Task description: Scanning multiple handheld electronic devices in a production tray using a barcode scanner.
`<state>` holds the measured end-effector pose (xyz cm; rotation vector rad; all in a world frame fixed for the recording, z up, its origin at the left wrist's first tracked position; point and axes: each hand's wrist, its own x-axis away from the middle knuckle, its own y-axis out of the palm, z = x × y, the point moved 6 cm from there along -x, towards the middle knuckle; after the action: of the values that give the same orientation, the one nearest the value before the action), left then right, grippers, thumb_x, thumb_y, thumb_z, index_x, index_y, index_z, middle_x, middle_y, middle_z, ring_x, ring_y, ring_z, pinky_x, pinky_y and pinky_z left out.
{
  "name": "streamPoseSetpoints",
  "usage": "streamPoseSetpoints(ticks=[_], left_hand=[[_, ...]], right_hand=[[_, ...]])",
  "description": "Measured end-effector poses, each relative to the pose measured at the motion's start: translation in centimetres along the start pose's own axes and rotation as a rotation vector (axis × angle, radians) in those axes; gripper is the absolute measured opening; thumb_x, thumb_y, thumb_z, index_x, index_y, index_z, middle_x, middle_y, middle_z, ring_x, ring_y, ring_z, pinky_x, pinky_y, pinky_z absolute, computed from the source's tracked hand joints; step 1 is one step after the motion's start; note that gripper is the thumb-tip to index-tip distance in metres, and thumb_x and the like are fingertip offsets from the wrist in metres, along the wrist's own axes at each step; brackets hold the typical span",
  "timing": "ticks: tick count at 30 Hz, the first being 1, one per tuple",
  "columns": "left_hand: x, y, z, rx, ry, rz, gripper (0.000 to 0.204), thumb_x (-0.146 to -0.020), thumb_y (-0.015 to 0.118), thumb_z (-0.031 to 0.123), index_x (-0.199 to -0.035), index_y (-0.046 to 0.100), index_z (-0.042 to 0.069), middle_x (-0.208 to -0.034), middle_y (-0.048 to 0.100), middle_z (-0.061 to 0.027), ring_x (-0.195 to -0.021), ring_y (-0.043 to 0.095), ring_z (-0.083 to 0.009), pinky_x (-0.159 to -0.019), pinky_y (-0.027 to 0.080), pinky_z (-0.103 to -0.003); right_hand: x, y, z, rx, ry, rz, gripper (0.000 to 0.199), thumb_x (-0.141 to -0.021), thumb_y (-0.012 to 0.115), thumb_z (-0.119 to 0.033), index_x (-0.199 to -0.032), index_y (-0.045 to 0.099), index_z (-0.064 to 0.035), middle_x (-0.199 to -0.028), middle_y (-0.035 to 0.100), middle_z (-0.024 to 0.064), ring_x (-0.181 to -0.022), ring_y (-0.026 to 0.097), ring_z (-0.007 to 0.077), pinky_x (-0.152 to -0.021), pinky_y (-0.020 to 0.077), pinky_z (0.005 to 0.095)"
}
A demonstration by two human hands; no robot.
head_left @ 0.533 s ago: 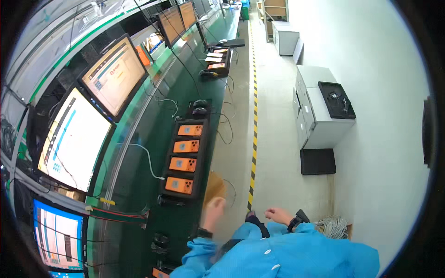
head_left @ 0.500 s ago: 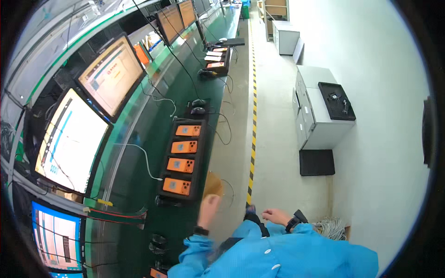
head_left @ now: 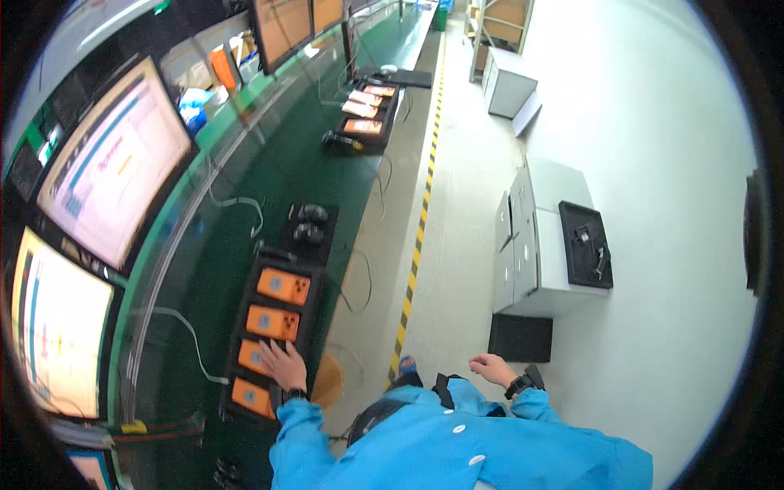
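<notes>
—In the head view, what surface is that?
—A long dark green table (head_left: 220,269), running from eight o'clock up to twelve. At eight, a black tray (head_left: 315,304) on it carries four orange phones (head_left: 272,323) in a row.
—And the hands?
—Wide apart. The left hand (head_left: 283,366), between seven and eight, spreads its fingers over the third phone (head_left: 250,357) from the far end; whether it touches, I can't tell. The right hand (head_left: 492,369), at five, is loosely curled above the floor (head_left: 465,204), nothing visible in it.
—What else stands on the table?
—Just beyond the tray, a black pad with two dark mice (head_left: 308,233); near twelve, a far tray (head_left: 388,126) with more phones. Lit monitors (head_left: 118,163) line the side around nine.
—And the room?
—Yellow-and-black tape (head_left: 421,229) crosses the pale floor from twelve to six. At three, a white drawer cabinet (head_left: 545,233) bears a shallow tray (head_left: 581,273); at four, a flat black box (head_left: 521,338) sits beside it. An open rack (head_left: 500,24) stands at one.
</notes>
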<state>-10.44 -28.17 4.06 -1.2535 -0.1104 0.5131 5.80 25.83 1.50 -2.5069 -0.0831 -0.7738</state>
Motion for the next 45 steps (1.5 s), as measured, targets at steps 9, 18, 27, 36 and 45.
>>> streamPoseSetpoints(ticks=[9,18,27,36,45], left_hand=[[-0.2,-0.7,0.3,-0.087,-0.115,-0.130,0.052,-0.105,0.045,0.036,-0.138,0.051,-0.003,-0.155,0.041,-0.0171,-0.146,0.032,-0.0356,-0.121,0.027,-0.050],[-0.3,0.5,-2.9,-0.169,-0.653,0.177,0.063,-0.108,0.038,0.041,-0.152,0.034,-0.004,-0.159,0.029,-0.0265,-0.148,0.028,-0.0399,-0.123,0.024,-0.046],[-0.1,0.2,-0.5,-0.286,-0.638,0.304,0.053,-0.105,0.045,0.032,-0.143,0.048,-0.004,-0.151,0.043,-0.0279,-0.139,0.041,-0.0436,-0.117,0.032,-0.050],[0.4,-0.1,0.3,-0.201,-0.813,0.247,0.060,-0.098,0.053,0.033,-0.149,0.042,0.002,-0.157,0.037,-0.0224,-0.141,0.039,-0.0403,-0.117,0.032,-0.048],[0.0,-0.6,0.7,-0.172,-0.774,0.235,0.060,-0.100,0.049,0.033,-0.151,0.040,0.001,-0.161,0.031,-0.0230,-0.145,0.034,-0.0410,-0.117,0.030,-0.048]], right_hand=[[-14.6,-3.8,-1.4,-0.094,0.079,-0.095,0.037,-0.095,0.064,-0.031,-0.113,0.070,0.0012,-0.099,0.075,0.0114,-0.091,0.071,0.0187,-0.083,0.0561,0.0343],[-35.6,-7.3,-16.2,0.172,-0.165,-0.245,0.033,-0.092,0.060,-0.028,-0.103,0.072,0.0011,-0.086,0.074,0.0166,-0.082,0.071,0.0290,-0.077,0.0556,0.0424],[-46.4,3.1,-41.7,0.387,-1.014,-0.159,0.053,-0.090,0.067,-0.016,-0.138,0.048,-0.0043,-0.129,0.054,0.0260,-0.121,0.051,0.0444,-0.105,0.0434,0.0486],[-51.4,12.7,-43.9,0.546,-1.103,-0.057,0.052,-0.095,0.064,-0.018,-0.143,0.048,-0.0055,-0.147,0.041,0.0252,-0.133,0.044,0.0441,-0.111,0.0378,0.0497],[-50.9,14.3,-42.9,0.516,-1.239,0.028,0.065,-0.086,0.070,-0.010,-0.147,0.047,-0.0142,-0.154,0.036,0.0227,-0.138,0.038,0.0455,-0.116,0.0323,0.0522]])
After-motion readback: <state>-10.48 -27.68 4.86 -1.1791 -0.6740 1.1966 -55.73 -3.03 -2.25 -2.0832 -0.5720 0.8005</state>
